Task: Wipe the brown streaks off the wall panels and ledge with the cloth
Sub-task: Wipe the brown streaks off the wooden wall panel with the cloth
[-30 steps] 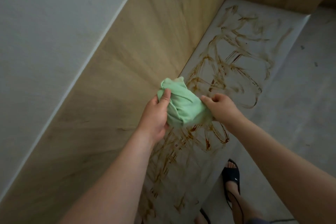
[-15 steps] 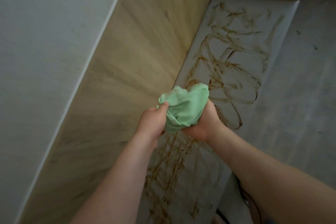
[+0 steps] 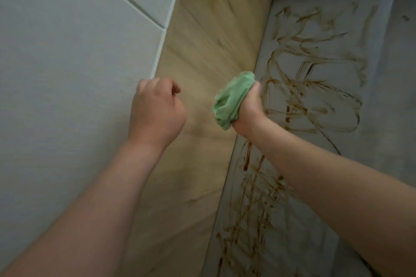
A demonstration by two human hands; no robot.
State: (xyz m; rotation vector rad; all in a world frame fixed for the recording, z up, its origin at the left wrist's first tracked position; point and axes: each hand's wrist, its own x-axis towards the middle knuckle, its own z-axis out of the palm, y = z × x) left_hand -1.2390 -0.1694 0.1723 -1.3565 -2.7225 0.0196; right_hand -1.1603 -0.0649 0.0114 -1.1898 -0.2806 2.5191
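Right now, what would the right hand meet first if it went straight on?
Probably the wooden wall panel: the right hand grips the green cloth bunched toward it, so cloth touches first. Depth unclear.

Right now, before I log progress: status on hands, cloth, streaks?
Right hand grips bunched green cloth beside wood panel, contact unclear. Left hand curled, empty. Brown streaks cover ledge, unwiped. Nothing in the way.

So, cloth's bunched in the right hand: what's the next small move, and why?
Probably lower the right hand so the green cloth presses onto the ledge beside it and wipe. The brown streaks there look untouched, the cloth appears held off the surface, and the left hand holds nothing.
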